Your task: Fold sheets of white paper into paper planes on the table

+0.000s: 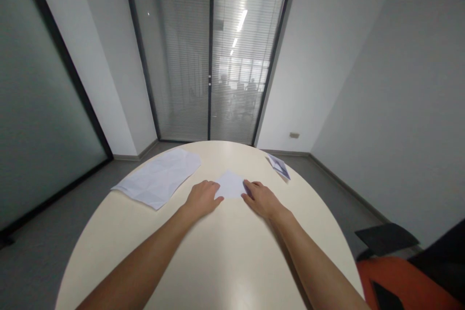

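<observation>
Far to the left stands a frosted glass wall in a black frame (pixel 43 121), with grey floor below it. On the left part of the round cream-coloured table (pixel 225 261) lies a large creased white sheet of paper (pixel 157 181), flat, its near corner close to the table's edge and well apart from both hands.

Next comes the person's left hand (pixel 202 198), at the end of a bare forearm that reaches in from the near edge. It lies palm down on the tabletop, fingers drawn close together and slightly bent, their tips at the left edge of a small folded white paper (pixel 230 185). That paper sits flat on the table at its middle, between the two hands and a little beyond them, one corner pointing away towards the glass door with closed slatted blinds (pixel 210 58) at the back of the room.

The right hand (pixel 262 198) mirrors the left: palm down, fingers together, fingertips resting on the paper's right edge. Whether either hand nips the edge or only presses on it, I cannot tell from here.

Further right, near the far right rim of the table, lies a small folded piece of white paper with bluish shading (pixel 279 165), apart from the right hand. On the white wall beyond it sits a low wall socket (pixel 294 135). In the near right corner stands an orange chair with a black armrest (pixel 395 276).
</observation>
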A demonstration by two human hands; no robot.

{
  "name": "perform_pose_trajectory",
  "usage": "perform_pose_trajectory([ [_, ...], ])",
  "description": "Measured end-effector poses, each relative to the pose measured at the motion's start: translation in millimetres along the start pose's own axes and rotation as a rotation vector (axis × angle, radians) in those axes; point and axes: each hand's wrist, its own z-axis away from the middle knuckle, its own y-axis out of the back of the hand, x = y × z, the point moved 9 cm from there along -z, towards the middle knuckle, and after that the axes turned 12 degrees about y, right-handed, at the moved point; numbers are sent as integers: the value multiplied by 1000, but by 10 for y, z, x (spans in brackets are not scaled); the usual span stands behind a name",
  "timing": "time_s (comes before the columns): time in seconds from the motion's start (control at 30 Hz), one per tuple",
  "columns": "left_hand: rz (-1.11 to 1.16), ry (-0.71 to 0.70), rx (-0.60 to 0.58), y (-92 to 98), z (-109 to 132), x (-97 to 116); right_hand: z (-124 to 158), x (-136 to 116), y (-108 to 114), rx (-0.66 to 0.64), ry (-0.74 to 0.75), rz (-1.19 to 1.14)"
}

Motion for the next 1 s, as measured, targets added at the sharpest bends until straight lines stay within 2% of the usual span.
perform_pose_trajectory([
  [0.17,15,-60,-57,56,-10,-58,59,139,44,-23,-32,-83],
  [0.33,58,-100,-95,110,-17,-122,78,245,58,-4,6,-158],
  [0.63,55,-107,-94,144,-23,-128,79,299,61,23,39,-174],
  [1.0,33,-134,-58,93,-30,-104,72,300,25,25,50,-142],
])
